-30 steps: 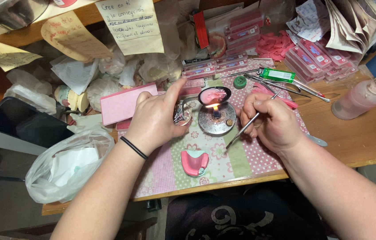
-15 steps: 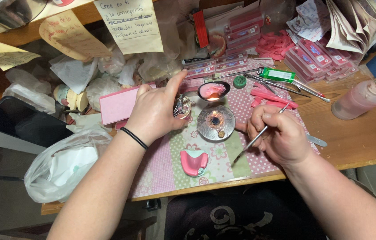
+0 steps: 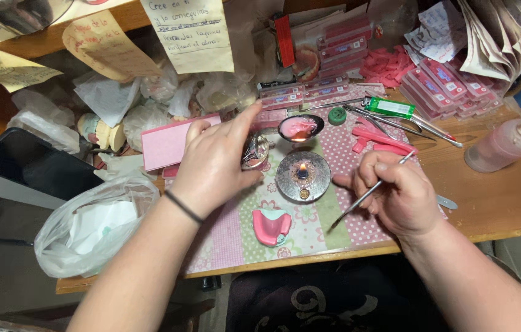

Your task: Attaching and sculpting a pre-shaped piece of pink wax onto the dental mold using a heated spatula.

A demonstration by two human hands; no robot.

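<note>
My left hand (image 3: 214, 163) grips a small shiny metal piece (image 3: 254, 150) just left of a round metal burner (image 3: 302, 176) with a small flame at its centre. My right hand (image 3: 396, 193) holds a thin metal tool (image 3: 368, 193) like a pen, its tip pointing down-left toward the patterned mat (image 3: 236, 237). A spoon holding pink wax (image 3: 300, 128) rests beyond the burner. A pink horseshoe-shaped wax plate (image 3: 271, 225) lies on the mat near the front edge.
A white plastic bag (image 3: 91, 224) and a dark phone (image 3: 30, 165) sit at left. Pink wax strips (image 3: 380, 138), a green lighter (image 3: 389, 108), metal instruments (image 3: 423, 126) and a pink bottle (image 3: 506, 144) lie at right. Paper notes (image 3: 190, 31) hang behind.
My right hand drew the thin tool back from the flame toward the front right. The left hand stayed by the burner with the metal piece.
</note>
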